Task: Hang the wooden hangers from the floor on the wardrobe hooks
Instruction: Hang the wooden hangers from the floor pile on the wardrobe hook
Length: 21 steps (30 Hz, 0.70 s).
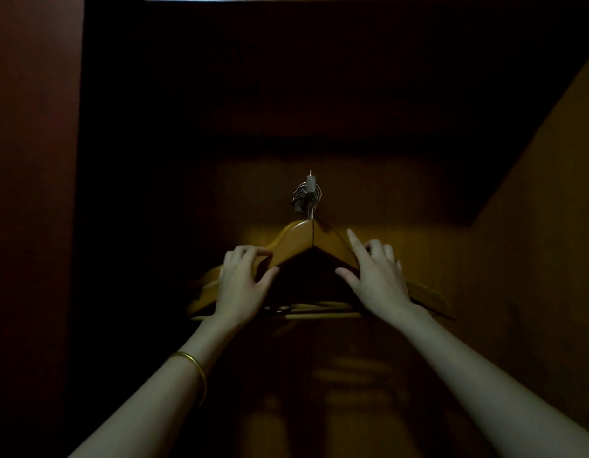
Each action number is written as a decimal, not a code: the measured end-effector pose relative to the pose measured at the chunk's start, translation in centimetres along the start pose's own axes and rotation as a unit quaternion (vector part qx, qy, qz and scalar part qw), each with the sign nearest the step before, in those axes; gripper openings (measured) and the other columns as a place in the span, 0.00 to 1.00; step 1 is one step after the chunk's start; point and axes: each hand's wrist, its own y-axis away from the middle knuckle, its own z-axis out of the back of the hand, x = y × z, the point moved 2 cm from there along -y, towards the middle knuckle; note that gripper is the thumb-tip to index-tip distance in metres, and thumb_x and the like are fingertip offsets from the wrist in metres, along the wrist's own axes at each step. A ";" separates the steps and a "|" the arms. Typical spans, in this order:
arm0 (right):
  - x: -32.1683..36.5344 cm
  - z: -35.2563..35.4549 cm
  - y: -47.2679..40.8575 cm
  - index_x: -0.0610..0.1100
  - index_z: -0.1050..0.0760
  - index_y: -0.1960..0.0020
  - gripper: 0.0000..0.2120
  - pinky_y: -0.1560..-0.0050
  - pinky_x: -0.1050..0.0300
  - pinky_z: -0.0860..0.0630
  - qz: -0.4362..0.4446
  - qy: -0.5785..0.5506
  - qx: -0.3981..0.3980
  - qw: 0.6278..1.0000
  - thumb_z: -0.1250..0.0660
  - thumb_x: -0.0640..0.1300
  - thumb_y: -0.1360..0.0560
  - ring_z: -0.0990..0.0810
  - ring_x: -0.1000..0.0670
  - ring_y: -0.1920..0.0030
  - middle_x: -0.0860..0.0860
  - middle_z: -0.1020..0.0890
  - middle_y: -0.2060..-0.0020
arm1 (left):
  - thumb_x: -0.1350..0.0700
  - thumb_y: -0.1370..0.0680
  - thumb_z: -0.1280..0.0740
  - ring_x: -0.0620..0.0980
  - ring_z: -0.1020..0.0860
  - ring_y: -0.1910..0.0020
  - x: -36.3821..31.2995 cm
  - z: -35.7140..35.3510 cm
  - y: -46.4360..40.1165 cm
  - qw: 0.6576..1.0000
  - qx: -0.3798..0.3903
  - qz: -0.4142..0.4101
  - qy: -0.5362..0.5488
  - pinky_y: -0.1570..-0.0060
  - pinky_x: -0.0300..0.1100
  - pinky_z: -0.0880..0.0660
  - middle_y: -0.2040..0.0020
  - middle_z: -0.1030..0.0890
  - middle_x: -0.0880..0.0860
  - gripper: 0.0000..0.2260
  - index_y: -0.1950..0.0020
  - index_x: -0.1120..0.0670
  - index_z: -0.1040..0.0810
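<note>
Several wooden hangers (299,239) hang bunched on one metal wardrobe hook (309,193) inside a dark wardrobe, their wire hooks stacked over it. My left hand (243,282) grips the left shoulder of the front hanger, fingers curled over its top edge and thumb underneath. On the right shoulder rests my right hand (375,276), fingers spread over the top and thumb below the arm. The hangers' lower bars (319,309) show between my wrists. The floor is not visible.
The wardrobe's back panel (402,200) is dim wood. A dark side wall (32,193) stands at the left, and a slanted wooden panel (550,193) at the right. A gold bangle (195,368) circles my left wrist. Below the hangers everything is dark.
</note>
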 end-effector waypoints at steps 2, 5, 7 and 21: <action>0.6 0.5 0.6 0.50 0.50 0.25 0.32 0.35 0.47 0.36 0.007 0.007 -0.020 1.000 0.41 0.57 0.23 0.37 0.46 0.34 0.47 0.33 0.35 | 0.50 0.26 0.33 0.48 0.32 0.39 -1.0 0.1 0.9 0.999 -0.008 -0.045 -0.030 0.38 0.44 0.34 0.41 0.27 0.50 0.16 0.40 0.51 0.27; 1.4 1.0 1.9 0.49 0.46 0.26 0.29 0.35 0.48 0.36 0.022 0.021 -0.025 0.999 0.41 0.55 0.23 0.37 0.46 0.32 0.48 0.33 0.33 | 0.48 0.26 0.34 0.46 0.32 0.38 -3.1 -0.3 2.6 0.992 0.022 -0.119 -0.036 0.39 0.40 0.37 0.40 0.27 0.49 0.17 0.39 0.49 0.28; 1.4 1.4 3.1 0.48 0.42 0.27 0.27 0.35 0.48 0.36 0.024 0.031 -0.013 0.999 0.41 0.54 0.23 0.38 0.47 0.32 0.48 0.32 0.33 | 0.47 0.26 0.34 0.45 0.32 0.37 -4.3 -0.8 3.9 0.991 0.039 -0.130 -0.014 0.39 0.39 0.38 0.39 0.27 0.48 0.18 0.38 0.49 0.29; -4.1 2.6 20.0 0.47 0.26 0.40 0.14 0.53 0.55 0.23 -0.123 -0.053 0.169 0.977 0.40 0.50 0.22 0.24 0.58 0.60 0.50 0.19 0.50 | 0.51 0.24 0.36 0.45 0.22 0.50 -7.7 -7.0 18.1 0.939 0.280 -0.072 0.185 0.50 0.47 0.22 0.48 0.21 0.49 0.12 0.43 0.52 0.26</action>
